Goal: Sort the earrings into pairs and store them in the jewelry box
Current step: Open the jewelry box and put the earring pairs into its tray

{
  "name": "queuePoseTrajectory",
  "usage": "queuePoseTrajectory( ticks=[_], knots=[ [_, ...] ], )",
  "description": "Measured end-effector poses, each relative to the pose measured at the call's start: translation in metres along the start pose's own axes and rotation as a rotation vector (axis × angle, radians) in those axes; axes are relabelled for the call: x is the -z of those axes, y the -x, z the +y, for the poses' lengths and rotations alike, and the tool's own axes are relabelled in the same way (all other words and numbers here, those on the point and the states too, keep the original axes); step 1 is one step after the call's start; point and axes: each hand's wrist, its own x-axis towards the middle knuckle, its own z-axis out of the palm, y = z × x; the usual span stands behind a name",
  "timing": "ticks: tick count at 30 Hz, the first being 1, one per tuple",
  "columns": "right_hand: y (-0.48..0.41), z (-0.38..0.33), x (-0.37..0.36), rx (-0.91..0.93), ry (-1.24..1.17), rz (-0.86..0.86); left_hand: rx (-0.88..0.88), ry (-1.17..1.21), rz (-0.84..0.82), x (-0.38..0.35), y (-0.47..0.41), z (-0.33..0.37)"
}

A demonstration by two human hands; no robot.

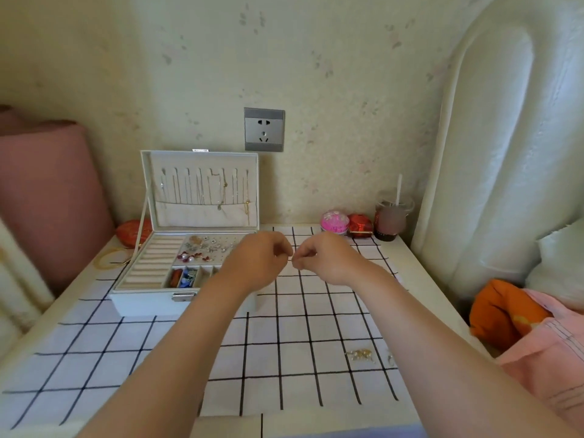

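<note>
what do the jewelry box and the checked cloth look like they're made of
The jewelry box looks like white faux leather outside, smooth with slight sheen; its lining seems beige velvety fabric, matte. The cloth appears thin woven fabric, perhaps cotton: matte white, black grid lines, lying flat.

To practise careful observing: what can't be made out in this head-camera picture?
Head view, all three:
1. The tiny item pinched between the left hand and right hand is too small to identify.
2. The open white jewelry box has right front compartments hidden by the left hand.
3. The loose gold earrings on the black-checked white cloth are too blurred to match.
</note>
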Motion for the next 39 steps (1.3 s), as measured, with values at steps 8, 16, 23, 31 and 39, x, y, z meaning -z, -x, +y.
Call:
queuePoseTrajectory(
  ticks=[8,16,23,31,39],
  knots=[
    [-0.043,-0.065,-0.051,0.158,-0.172,0.109,0.121,0.274,0.337,0.063,0.012,-0.061],
    [-0.060,-0.080,-0.084,0.193,0.019,0.187,0.204,0.463,0.464,0.081,0.020,-0.106],
    [-0.067,-0.078,-0.093,0.173,0.114,0.187,0.250,0.602,0.433,0.085,0.015,-0.110],
    [-0.070,-0.078,-0.098,0.187,0.144,0.195,0.253,0.601,0.435,0.080,0.009,-0.107],
    [-0.068,-0.080,-0.094,0.225,0.161,0.131,0.230,0.585,0.416,0.079,0.012,-0.109]
  ],
)
